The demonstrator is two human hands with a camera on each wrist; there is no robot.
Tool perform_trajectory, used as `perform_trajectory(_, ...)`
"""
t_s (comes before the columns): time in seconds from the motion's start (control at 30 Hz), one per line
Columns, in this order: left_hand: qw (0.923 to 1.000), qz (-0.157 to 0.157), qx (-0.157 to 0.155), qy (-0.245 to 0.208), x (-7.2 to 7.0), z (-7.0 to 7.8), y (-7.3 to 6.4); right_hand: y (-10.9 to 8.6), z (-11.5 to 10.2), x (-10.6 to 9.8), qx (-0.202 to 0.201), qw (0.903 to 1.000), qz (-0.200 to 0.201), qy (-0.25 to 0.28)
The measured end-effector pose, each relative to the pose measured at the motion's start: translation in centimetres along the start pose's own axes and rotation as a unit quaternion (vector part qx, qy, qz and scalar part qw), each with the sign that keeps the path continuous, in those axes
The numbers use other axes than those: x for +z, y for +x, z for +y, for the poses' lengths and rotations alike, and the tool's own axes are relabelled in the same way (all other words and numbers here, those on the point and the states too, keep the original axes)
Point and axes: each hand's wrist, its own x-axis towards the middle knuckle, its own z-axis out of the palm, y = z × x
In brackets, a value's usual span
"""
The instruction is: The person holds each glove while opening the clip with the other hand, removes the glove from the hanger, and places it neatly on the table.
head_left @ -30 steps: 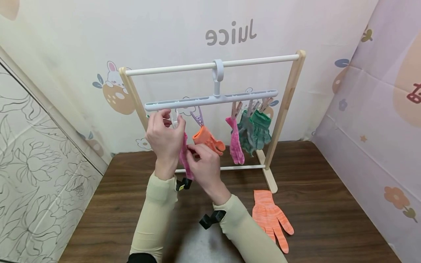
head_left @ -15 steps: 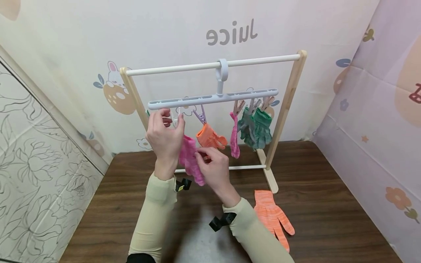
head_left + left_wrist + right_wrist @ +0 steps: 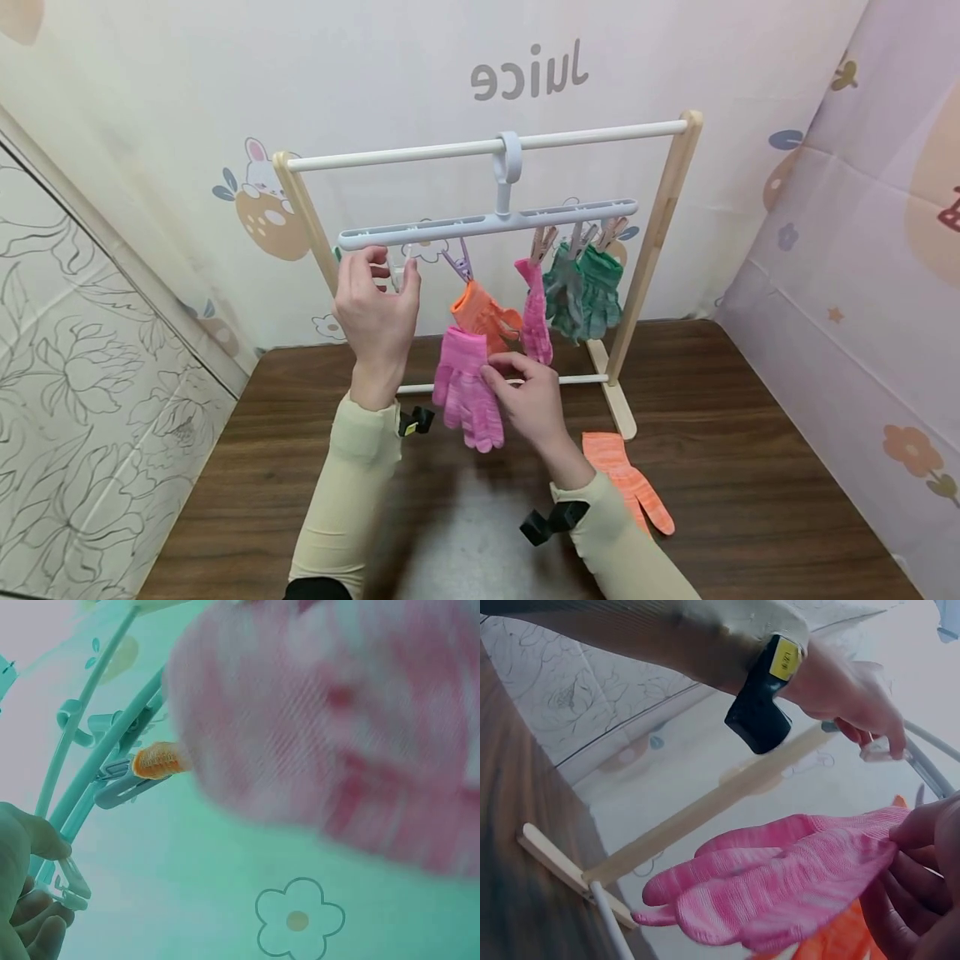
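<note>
Pink glove (image 3: 467, 390) pinched by right hand (image 3: 528, 402), clear of rack; left hand (image 3: 377, 307) apparently squeezing clip (image 3: 397, 273).

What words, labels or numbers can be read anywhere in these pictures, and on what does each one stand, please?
"Juice", seen mirrored: grey letters on the backdrop behind the rack, in the head view.
Small dark print on the yellow label of the black wrist device: too small to read.
A red mark on the curtain at the right edge: cut off, unreadable.

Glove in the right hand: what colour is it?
Pink glove, mottled lighter and darker; the head view shows it best.
</note>
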Motion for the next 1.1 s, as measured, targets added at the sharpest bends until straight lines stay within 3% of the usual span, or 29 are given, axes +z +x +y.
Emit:
perform_trajectory(0.37,0.9999,-0.014,0.008,0.005,-0.2,-0.2,0.0,-3.1,2.5,-3.2,0.101,0.9937,-0.048,0.006)
perform_trajectory(0.57,0.9997,-0.020,0.011,0.004,-0.3,-0.3,0.0,-4.5,3.3,-4.7,0.166,0.9805,-0.084,0.063)
perform_trajectory(0.73,0.9996,-0.024,0.011,0.004,-0.2,-0.4,0.0,-5.4,4.1,-5.6,0.219,0.9678,-0.098,0.077)
perform_trajectory(1.1,0.9996,-0.024,0.014,0.004,-0.2,-0.5,0.0,-6.9,5.4,-7.1,0.277,0.9476,-0.134,0.086)
